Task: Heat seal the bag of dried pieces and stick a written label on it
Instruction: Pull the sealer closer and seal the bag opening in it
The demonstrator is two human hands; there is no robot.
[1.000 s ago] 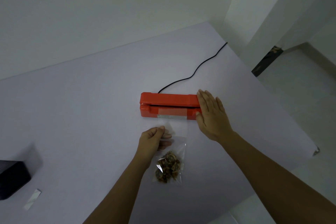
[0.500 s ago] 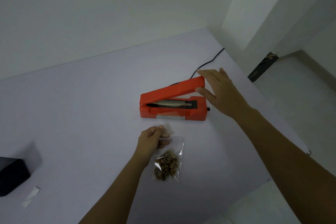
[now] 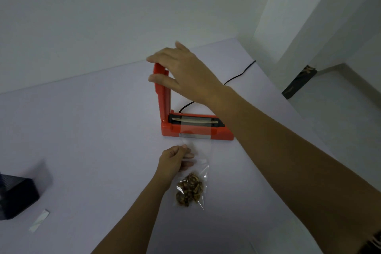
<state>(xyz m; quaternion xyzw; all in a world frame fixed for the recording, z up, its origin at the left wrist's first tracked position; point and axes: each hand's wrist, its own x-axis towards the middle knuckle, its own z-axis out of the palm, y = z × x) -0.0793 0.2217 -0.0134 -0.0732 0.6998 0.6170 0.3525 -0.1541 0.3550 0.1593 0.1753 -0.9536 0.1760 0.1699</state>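
Bag [image 3: 199,164] clear, brown dried pieces [image 3: 190,192] at bottom; left hand [image 3: 174,161] pinches edge; right hand [image 3: 181,70] grips raised sealer arm [image 3: 164,99].

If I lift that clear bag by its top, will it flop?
Probably flops: the clear bag looks like thin film, wrinkled where the left hand pinches it. Dried pieces sit bunched low, so the bottom likely swings.

One wide-angle camera, worn on the person's head, looks forward and down over the table [image 3: 92,130] from its near side, within arm's reach. The view is rolled, so the table's far edge climbs toward its far right corner. The sealer [image 3: 198,130] sits mid-frame, with the bag [image 3: 193,183] just below it. Wall [image 3: 82,16] fills the top and floor [image 3: 340,119] the right side.
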